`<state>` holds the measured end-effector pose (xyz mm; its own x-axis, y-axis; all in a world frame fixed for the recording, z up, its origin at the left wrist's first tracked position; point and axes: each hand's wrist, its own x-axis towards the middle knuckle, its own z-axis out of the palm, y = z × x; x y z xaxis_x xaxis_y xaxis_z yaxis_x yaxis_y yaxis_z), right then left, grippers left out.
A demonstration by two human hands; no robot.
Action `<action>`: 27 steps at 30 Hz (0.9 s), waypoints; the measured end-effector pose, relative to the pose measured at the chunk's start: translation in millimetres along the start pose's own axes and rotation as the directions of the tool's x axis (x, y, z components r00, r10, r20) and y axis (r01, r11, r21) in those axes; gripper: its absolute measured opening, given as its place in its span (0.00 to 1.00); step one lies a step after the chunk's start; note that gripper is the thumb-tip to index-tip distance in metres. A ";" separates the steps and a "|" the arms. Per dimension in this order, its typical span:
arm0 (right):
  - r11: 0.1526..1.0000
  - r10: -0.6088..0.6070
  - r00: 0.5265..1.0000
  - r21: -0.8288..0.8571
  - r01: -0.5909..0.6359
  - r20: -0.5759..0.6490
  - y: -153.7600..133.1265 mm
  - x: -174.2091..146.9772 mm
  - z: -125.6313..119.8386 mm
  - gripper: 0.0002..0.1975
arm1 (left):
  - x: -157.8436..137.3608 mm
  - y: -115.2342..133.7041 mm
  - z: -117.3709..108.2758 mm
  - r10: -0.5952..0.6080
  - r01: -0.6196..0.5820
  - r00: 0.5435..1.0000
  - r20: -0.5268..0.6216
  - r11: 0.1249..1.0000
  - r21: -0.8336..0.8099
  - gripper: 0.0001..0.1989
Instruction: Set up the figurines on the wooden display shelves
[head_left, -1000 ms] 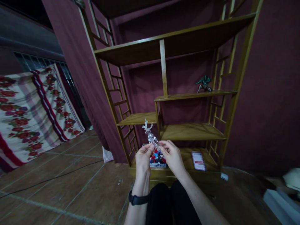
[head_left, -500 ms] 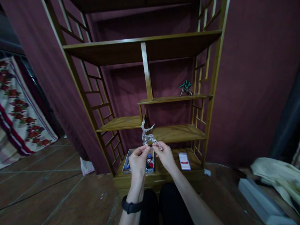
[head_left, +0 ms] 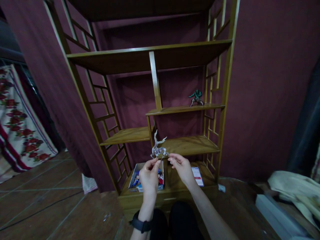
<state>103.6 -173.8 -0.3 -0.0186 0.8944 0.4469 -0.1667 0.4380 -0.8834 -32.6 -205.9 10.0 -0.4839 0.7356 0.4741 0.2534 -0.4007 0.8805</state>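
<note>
A clear, glassy deer figurine point(head_left: 159, 151) with tall antlers is held upright in front of the shelving. My left hand point(head_left: 149, 178) pinches it from below by a leg, between thumb and fingertips. At the deer's hind end, the closed fingertips of my right hand point(head_left: 182, 169) meet a rear leg; their exact hold is partly hidden. Below and behind my left hand sits an open box point(head_left: 132, 180) of small colourful figures, partly covered by that hand. A phone point(head_left: 197, 176) with a lit screen lies behind my right forearm.
The wooden shelf unit point(head_left: 136, 135) has staggered boards and lattice sides. A green and brown figure point(head_left: 197, 98) stands on its right middle shelf. Floral fabric point(head_left: 27, 133) hangs at left. A grey, box-like object point(head_left: 280, 216) and pale cloth point(head_left: 292, 183) lie at right.
The deer has turned, its hind end now closer to level with its front. My right hand has shifted slightly right, away from my left. The view has tilted a little upward.
</note>
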 end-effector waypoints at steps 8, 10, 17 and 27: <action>0.937 -0.191 0.981 -0.303 0.172 -0.036 -4.3 5.7 -9.1 0.11 | -4.7 14.7 9.9 0.318 -0.321 0.947 0.051 0.917 0.238 0.11; 0.935 -0.195 0.979 -0.311 0.169 -0.053 -8.4 6.2 -11.3 0.11 | -4.8 20.1 13.0 0.343 -0.347 0.937 0.059 0.911 0.224 0.11; 0.948 -0.208 0.973 -0.264 0.176 -0.101 -20.7 8.8 -18.1 0.12 | -3.9 27.2 22.0 0.198 -0.199 0.979 0.051 0.980 0.017 0.11; 0.993 -0.094 0.984 -0.086 0.082 -0.149 -20.0 16.2 -24.1 0.14 | -9.5 33.6 31.1 0.267 -0.266 0.963 0.034 0.963 -0.035 0.09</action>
<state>130.4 -165.9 21.3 0.1442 0.8528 0.5020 -0.0826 0.5159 -0.8527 6.6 -209.4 35.2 -0.3703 0.6199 0.6918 0.3435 -0.6006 0.7220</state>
